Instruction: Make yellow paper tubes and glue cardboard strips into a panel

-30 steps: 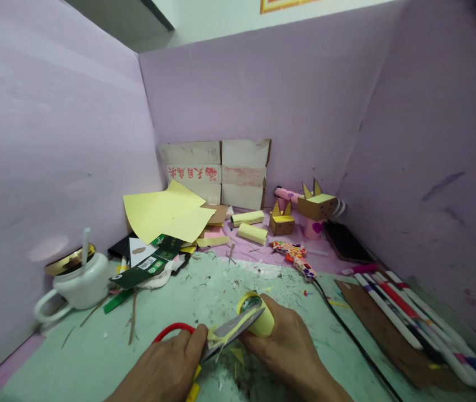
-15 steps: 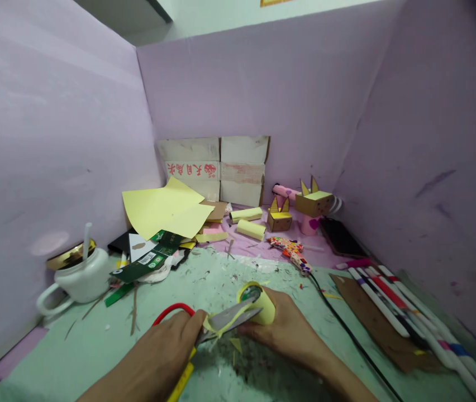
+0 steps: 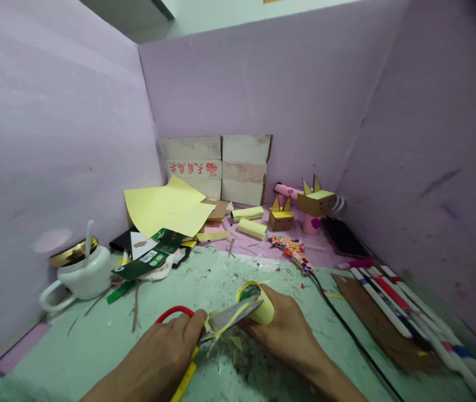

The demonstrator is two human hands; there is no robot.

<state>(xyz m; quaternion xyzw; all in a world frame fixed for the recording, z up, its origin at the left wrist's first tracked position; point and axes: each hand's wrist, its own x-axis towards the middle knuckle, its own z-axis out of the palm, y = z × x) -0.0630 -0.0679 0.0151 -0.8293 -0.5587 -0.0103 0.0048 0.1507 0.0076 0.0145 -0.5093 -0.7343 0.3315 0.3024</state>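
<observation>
My left hand [image 3: 171,346] is closed around a pair of scissors [image 3: 225,319] with a red and a yellow handle loop. The blades point right and reach the open end of a yellow paper-covered tube [image 3: 266,310]. My right hand [image 3: 286,329] grips this tube from its right side; green shows inside its mouth. A thin curled strip of yellow paper [image 3: 220,329] hangs along the blades. Just below them lies a small yellow scrap [image 3: 236,343] on the green table cover [image 3: 95,357]. My right fingertips are partly hidden behind the tube.
Two yellow tubes [image 3: 252,229] and a small cardboard box with pointed ears [image 3: 281,218] stand behind. A patterned glue gun [image 3: 290,248] trails a black cable [image 3: 355,338]. Markers [image 3: 382,301] lie right; a white teapot-like cup [image 3: 85,279] and yellow sheets [image 3: 166,206] are left.
The scissor blades have closed a little at the tube's rim, and the paper strip hangs slightly lower. Both hands stay in nearly the same place; the view has shifted slightly.
</observation>
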